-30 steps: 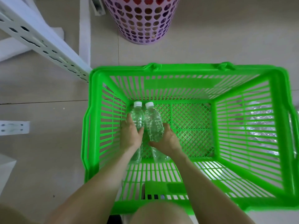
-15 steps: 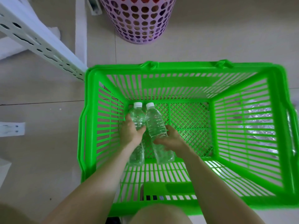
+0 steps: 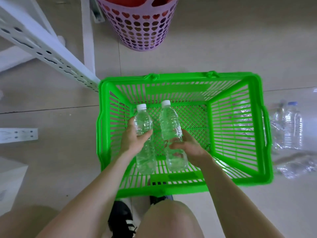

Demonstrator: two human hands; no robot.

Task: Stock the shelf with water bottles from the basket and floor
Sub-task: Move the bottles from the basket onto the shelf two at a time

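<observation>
Below us, at frame centre, our left hand (image 3: 133, 140) wraps around one clear water bottle (image 3: 145, 134) and our right hand (image 3: 190, 148) grips a second bottle (image 3: 171, 129) — both white-capped, side by side but apart, held above the green basket (image 3: 264, 134), whose mesh floor is otherwise bare. More bottles on the floor (image 3: 289, 127) lie at the right edge, beyond the basket wall. A white shelf frame (image 3: 42, 48) crosses the upper left — a purple hamper (image 3: 142, 30) stands at top centre.
</observation>
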